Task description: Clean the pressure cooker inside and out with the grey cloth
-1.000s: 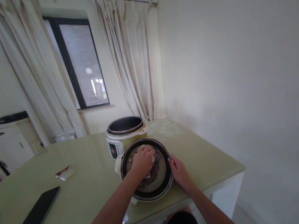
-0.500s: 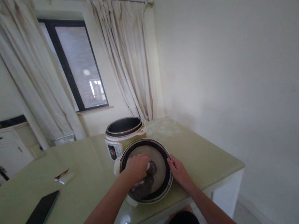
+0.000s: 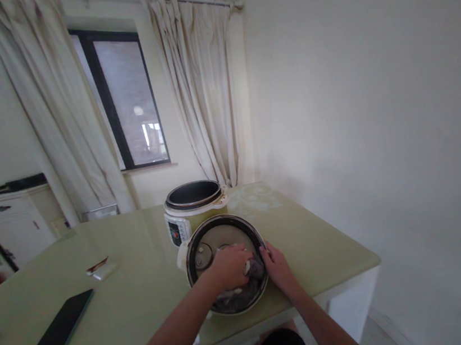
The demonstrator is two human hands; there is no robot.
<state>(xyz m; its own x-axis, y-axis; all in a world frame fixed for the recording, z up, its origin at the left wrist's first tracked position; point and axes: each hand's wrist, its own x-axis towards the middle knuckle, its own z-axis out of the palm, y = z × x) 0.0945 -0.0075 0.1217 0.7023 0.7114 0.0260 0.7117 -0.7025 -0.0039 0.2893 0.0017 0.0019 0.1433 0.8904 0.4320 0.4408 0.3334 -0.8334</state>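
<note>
Fingers of the left hand (image 3: 230, 266) close over a crumpled grey cloth (image 3: 239, 301) inside the round dark-rimmed cooker lid (image 3: 217, 236). The right hand (image 3: 277, 268) grips its rim. The lid lies near the pale green tabletop's (image 3: 320, 240) near edge, with bare surface to its right.

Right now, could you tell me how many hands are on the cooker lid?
2: the left hand presses a cloth inside the lid, and the right hand touches its right edge. No other hands are in view.
</note>
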